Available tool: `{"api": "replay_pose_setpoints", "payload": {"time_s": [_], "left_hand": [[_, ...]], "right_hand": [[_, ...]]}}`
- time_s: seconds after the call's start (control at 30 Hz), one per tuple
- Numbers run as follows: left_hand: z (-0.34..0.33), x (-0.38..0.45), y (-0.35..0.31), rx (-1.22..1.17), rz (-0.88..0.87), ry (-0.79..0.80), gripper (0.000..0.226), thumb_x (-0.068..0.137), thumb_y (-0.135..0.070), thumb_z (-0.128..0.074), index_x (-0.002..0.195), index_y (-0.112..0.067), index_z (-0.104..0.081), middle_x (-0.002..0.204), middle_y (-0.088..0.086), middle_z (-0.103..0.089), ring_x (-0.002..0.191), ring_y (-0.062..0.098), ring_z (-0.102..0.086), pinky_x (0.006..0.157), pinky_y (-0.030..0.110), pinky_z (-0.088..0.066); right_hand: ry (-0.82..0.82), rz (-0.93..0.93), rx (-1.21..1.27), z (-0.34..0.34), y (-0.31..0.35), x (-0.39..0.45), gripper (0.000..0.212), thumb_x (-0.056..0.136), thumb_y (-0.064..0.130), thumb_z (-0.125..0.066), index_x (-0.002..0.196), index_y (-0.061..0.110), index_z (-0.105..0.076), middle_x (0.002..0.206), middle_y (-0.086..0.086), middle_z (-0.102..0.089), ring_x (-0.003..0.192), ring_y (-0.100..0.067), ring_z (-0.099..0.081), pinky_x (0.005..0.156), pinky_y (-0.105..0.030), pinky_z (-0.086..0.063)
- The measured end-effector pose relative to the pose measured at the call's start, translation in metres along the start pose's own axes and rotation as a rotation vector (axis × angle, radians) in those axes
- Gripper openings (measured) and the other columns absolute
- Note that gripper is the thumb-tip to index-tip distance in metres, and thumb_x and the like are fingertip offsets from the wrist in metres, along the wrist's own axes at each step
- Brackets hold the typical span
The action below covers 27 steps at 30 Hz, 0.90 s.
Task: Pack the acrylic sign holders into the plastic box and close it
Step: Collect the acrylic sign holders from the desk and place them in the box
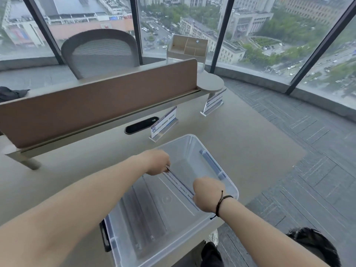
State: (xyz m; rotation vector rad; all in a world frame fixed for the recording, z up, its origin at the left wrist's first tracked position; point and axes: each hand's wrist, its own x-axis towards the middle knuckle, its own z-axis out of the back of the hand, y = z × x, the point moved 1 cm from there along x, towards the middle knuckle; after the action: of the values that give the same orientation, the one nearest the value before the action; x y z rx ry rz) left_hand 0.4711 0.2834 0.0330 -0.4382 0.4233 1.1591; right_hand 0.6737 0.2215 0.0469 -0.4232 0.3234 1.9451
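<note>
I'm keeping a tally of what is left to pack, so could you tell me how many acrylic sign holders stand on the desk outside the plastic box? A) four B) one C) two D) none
C: two sign holders stand upright on the desk beyond the plastic box, the nearer sign holder just past its far rim and the farther sign holder by the round shelf.

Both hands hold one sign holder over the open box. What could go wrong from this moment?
1. The sign holder is pinched only at its ends by the left hand and right hand; it may slip and knock those already lying in the plastic box.
2. The box overhangs the desk edge near the person, so pressing down might tip it.
</note>
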Motion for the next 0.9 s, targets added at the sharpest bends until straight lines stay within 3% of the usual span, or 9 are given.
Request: {"api": "replay_pose_setpoints", "payload": {"time_s": [0.13, 0.27, 0.5, 0.67, 0.77, 0.9], "left_hand": [[-0.023, 0.012, 0.004, -0.037, 0.034, 0.028, 0.022, 0.098, -0.026, -0.052, 0.105, -0.017, -0.071, 0.112, 0.010, -0.062, 0.099, 0.032, -0.062, 0.075, 0.033, -0.049], [-0.043, 0.021, 0.008, -0.054, 0.070, 0.057, 0.020, 0.094, -0.016, -0.053, 0.100, -0.020, -0.072, 0.109, 0.007, -0.065, 0.093, 0.030, -0.065, 0.070, 0.031, -0.049], [-0.060, 0.027, 0.013, -0.091, 0.093, 0.057, 0.023, 0.095, -0.017, -0.052, 0.104, -0.022, -0.072, 0.113, 0.008, -0.063, 0.095, 0.031, -0.065, 0.075, 0.030, -0.050], [-0.062, 0.027, 0.018, -0.175, 0.158, 0.026, 0.021, 0.093, -0.021, -0.057, 0.109, -0.021, -0.071, 0.120, 0.007, -0.062, 0.102, 0.031, -0.063, 0.087, 0.037, -0.053], [-0.064, 0.026, 0.020, -0.225, 0.194, 0.005, 0.030, 0.094, -0.026, -0.060, 0.123, -0.022, -0.065, 0.131, 0.006, -0.057, 0.115, 0.029, -0.058, 0.092, 0.034, -0.049], [-0.068, 0.023, 0.022, -0.278, 0.217, -0.003, 0.036, 0.093, -0.026, -0.060, 0.128, -0.022, -0.061, 0.137, 0.004, -0.054, 0.121, 0.028, -0.055, 0.096, 0.034, -0.047]], "right_hand": [[0.078, -0.004, 0.024, -0.024, 0.016, 0.007, 0.028, 0.086, 0.009, -0.052, 0.064, 0.017, -0.037, 0.071, -0.005, -0.049, 0.070, -0.029, -0.051, 0.063, -0.029, -0.040], [0.150, 0.011, 0.029, -0.039, 0.029, 0.013, 0.015, 0.085, 0.005, -0.051, 0.076, 0.017, -0.047, 0.092, -0.011, -0.063, 0.079, -0.031, -0.060, 0.067, -0.030, -0.042], [0.213, 0.020, 0.059, -0.049, 0.038, 0.022, 0.016, 0.085, 0.001, -0.049, 0.084, 0.017, -0.051, 0.101, -0.012, -0.066, 0.082, -0.031, -0.062, 0.071, -0.032, -0.046], [0.289, 0.007, 0.130, -0.059, 0.044, 0.028, 0.010, 0.089, 0.005, -0.048, 0.082, 0.012, -0.048, 0.092, -0.013, -0.063, 0.076, -0.031, -0.055, 0.068, -0.032, -0.044], [0.333, 0.000, 0.162, -0.066, 0.047, 0.030, 0.025, 0.089, 0.003, -0.047, 0.068, 0.013, -0.038, 0.069, -0.006, -0.048, 0.072, -0.030, -0.052, 0.063, -0.031, -0.042], [0.338, 0.032, 0.155, -0.069, 0.052, 0.029, 0.031, 0.090, 0.002, -0.046, 0.065, 0.014, -0.033, 0.064, -0.005, -0.041, 0.064, -0.029, -0.049, 0.049, -0.028, -0.036]]}}
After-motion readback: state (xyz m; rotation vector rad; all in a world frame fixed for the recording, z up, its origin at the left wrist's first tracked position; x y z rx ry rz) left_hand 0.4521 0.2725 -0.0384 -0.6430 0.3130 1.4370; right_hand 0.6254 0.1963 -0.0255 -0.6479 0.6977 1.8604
